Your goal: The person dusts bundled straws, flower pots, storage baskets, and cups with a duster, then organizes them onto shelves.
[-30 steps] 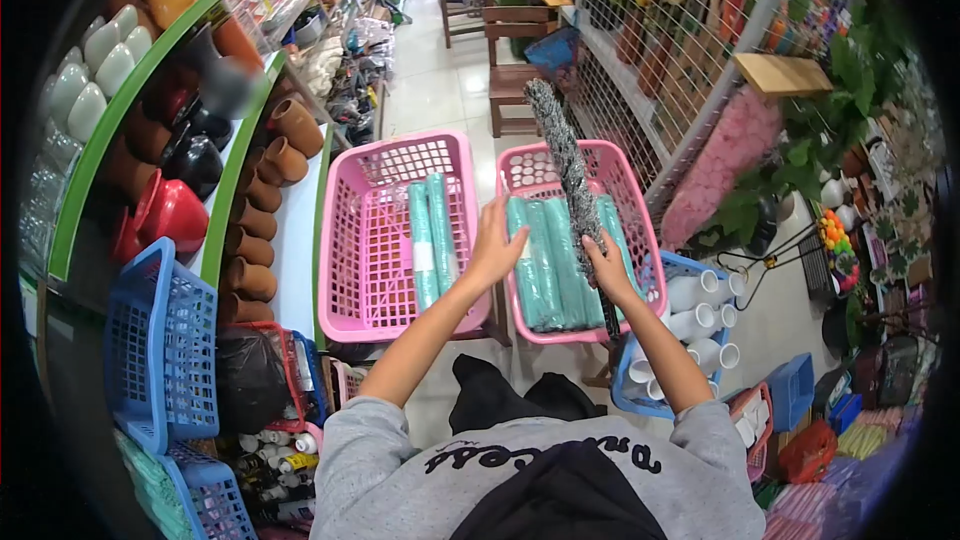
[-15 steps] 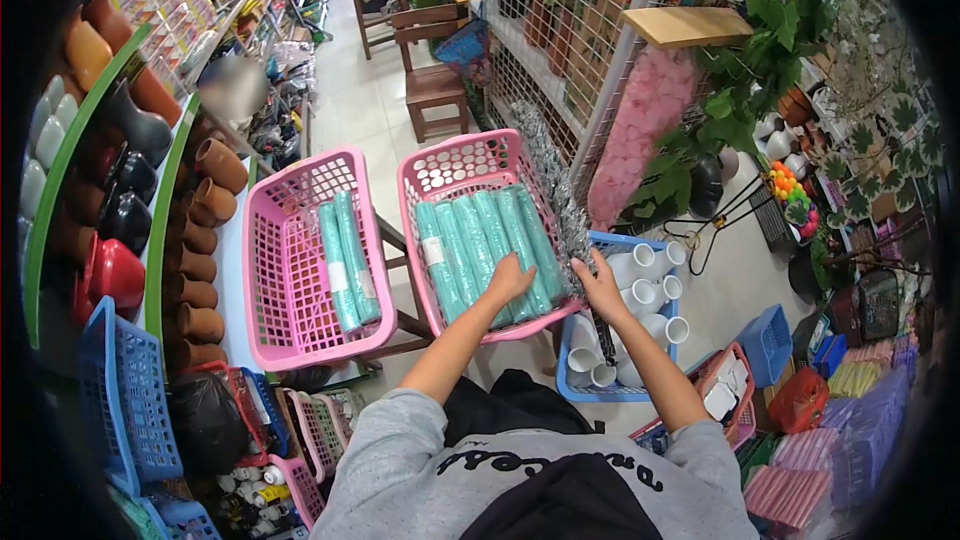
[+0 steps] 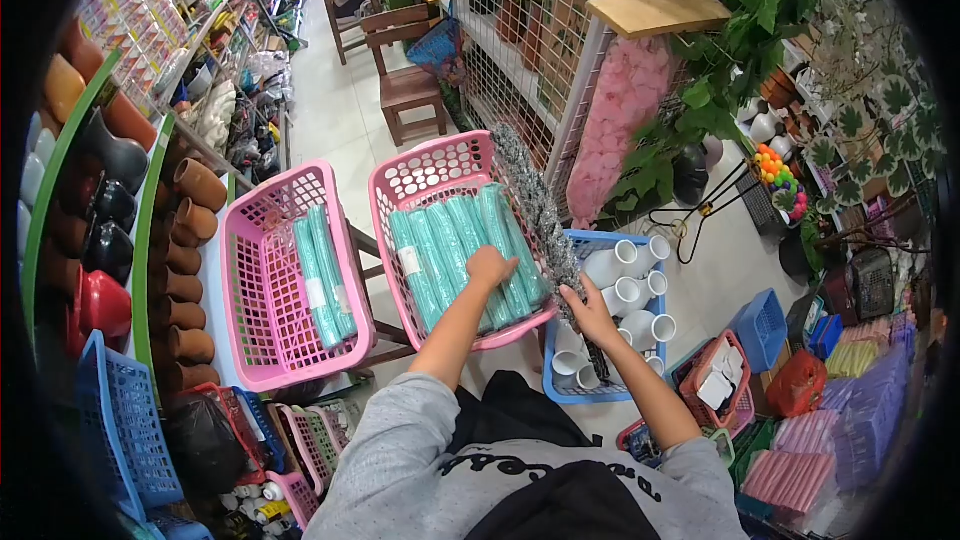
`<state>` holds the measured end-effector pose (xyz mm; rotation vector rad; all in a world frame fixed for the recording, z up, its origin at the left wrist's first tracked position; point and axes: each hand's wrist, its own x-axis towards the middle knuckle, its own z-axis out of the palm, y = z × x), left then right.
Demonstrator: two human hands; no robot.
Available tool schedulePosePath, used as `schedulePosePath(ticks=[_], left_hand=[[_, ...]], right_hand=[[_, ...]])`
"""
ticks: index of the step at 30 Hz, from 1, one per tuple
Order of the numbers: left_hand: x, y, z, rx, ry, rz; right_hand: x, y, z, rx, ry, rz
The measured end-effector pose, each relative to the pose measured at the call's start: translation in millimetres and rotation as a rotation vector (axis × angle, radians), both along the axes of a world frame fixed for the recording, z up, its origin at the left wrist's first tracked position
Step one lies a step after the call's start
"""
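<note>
My left hand [image 3: 490, 266] is closed on one of the teal plastic-wrapped rolls [image 3: 440, 260], which lie side by side in a pink basket [image 3: 383, 155]. My fingers hide part of that roll. Along this basket's right side runs a long silver-grey tinsel strand [image 3: 535, 202], and my right hand [image 3: 588, 308] is wrapped around its lower part. Its lower end hangs over a blue basket [image 3: 590, 398] of white vases [image 3: 628, 292]. Two more teal rolls [image 3: 322, 275] lie at the right side of another pink basket [image 3: 240, 340] to the left.
Shelves of clay pots [image 3: 187, 302] line the left side. Wooden chairs [image 3: 410, 90] stand in the aisle ahead. On the right are a white wire rack [image 3: 520, 50], hanging green leaves [image 3: 745, 20] and a small blue basket [image 3: 760, 330].
The view has shifted a little, and the baskets now appear farther left. The tinsel strand looks straighter in my right hand. My left hand has stayed over the rolls, its fingers now more curled.
</note>
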<state>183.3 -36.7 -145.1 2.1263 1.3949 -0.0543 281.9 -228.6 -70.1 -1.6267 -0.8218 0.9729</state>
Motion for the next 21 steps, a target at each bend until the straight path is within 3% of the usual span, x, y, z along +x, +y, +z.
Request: schedulePosePath(ticks=[5,7,8,10,12,14,15,17,18,19,20,21], left_hand=[[-15.6,25.9,-18.6,-0.182,-0.153,0.157],[-29.5,29.3,-22.4,-0.4,-0.484,0.347],[-40.6,28.3,-16.0,-0.39,-0.494,0.352],[-69.2,18.3,13.7,-0.694,-0.895,0.291],[-92.7,4.3,60.4,-0.759,-0.976,0.315],[-110.5,2.1,78.0,-0.815,-1.057,0.339],[-115.8,2.3,81.2,-0.886,-1.117,0.39],[-125.4,-1.2,95.2,-0.935,-1.265,0.41],[-124.3,3.3,78.5,-0.904,-1.416,0.466],[-136.9,9.9,77.4,-1.125,-1.461,0.258],[-149.3,15.3,80.7,-1.34,-1.482,0.034],[-148.9,-0.3,107.6,-1.081,-1.326,0.338]], right_hand=[[-5.0,6.5,3.4,0.035,0.034,-0.023],[-8.2,8.2,18.0,0.014,0.052,-0.002],[-8.4,9.2,16.0,0.024,0.046,0.007],[-10.1,11.8,9.3,0.183,0.017,-0.015],[-12.7,12.3,26.3,0.126,-0.002,0.044],[-24.1,16.7,52.3,-0.11,0.214,0.033],[-31.6,24.5,41.0,0.222,0.059,0.1],[-44.5,31.1,49.4,0.262,-0.353,0.356],[-49.5,33.2,59.4,0.247,-0.531,0.525],[-52.0,38.6,69.1,0.369,-0.735,0.698],[-50.8,49.6,78.0,0.38,-0.735,0.705],[-45.3,63.6,88.4,0.28,-0.99,0.839]])
